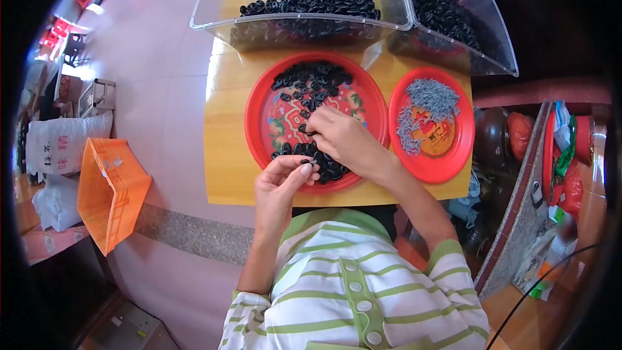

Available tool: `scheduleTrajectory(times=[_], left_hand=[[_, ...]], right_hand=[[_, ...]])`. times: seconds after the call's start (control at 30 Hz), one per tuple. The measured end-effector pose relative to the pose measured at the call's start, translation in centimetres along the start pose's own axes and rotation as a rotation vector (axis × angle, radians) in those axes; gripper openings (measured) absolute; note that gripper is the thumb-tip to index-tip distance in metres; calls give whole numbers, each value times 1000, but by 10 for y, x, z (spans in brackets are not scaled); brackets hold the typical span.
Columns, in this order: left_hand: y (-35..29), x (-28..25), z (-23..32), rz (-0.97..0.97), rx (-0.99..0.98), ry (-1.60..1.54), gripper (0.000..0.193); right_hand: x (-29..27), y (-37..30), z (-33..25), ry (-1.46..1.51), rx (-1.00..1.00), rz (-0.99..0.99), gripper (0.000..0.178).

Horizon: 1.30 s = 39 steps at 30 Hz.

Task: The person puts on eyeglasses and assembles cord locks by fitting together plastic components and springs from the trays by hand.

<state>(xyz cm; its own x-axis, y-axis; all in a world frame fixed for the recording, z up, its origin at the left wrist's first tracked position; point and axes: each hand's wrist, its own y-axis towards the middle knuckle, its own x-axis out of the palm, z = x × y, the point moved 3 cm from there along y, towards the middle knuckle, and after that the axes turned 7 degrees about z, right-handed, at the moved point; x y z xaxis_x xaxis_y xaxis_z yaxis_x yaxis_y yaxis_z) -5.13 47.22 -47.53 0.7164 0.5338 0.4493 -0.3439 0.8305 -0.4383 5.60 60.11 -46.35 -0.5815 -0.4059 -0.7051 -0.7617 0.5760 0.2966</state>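
A round red tray [254, 113] with a flowered bottom lies on the table in front of me. Small black oval plastic parts [317, 76] are heaped at its far side, and more sit at its near side. My left hand [283, 178] is at the tray's near left edge, thumb and forefinger pinching a small black part [307, 162]. Over the middle of the tray reaches my right hand [340, 136], its fingers closed on another black part [302, 128]. An oval red tray [468, 139] at the right holds a pile of small grey pins [433, 98].
Two clear plastic bins [291, 23] [495, 55] full of black parts stand at the back of the yellow wooden table [227, 129]. On the floor to the left are an orange crate [107, 188] and a white sack [68, 144]. Bags and jars crowd the right side.
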Motion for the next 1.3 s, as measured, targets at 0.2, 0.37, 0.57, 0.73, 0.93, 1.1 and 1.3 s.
scheduleTrajectory(times=[0.2, 0.37, 0.57, 0.73, 0.93, 1.1, 1.3], left_hand=[[10, 13, -9, 15, -13, -27, 14], [14, 30, -16, -40, -90, -94, 16], [17, 48, -21, -69, -45, -62, 15], [16, 55, -20, -58, 99, 45, 12], [14, 56, -15, -42, 228, 166, 11], [13, 56, -13, -27, 233, 202, 10], [14, 54, -12, -17, 222, 187, 10]], right_hand=[[-20, -42, 2, 535, 532, 248, 18], [-27, -66, -3, 1070, 696, 477, 16], [-28, -78, 3, 1108, 688, 577, 17], [-27, -77, -3, 1232, 767, 563, 17], [-24, -76, -4, 1279, 738, 579, 15], [-22, -76, 0, 1250, 746, 589, 14], [-19, -71, -4, 1265, 739, 578, 13]])
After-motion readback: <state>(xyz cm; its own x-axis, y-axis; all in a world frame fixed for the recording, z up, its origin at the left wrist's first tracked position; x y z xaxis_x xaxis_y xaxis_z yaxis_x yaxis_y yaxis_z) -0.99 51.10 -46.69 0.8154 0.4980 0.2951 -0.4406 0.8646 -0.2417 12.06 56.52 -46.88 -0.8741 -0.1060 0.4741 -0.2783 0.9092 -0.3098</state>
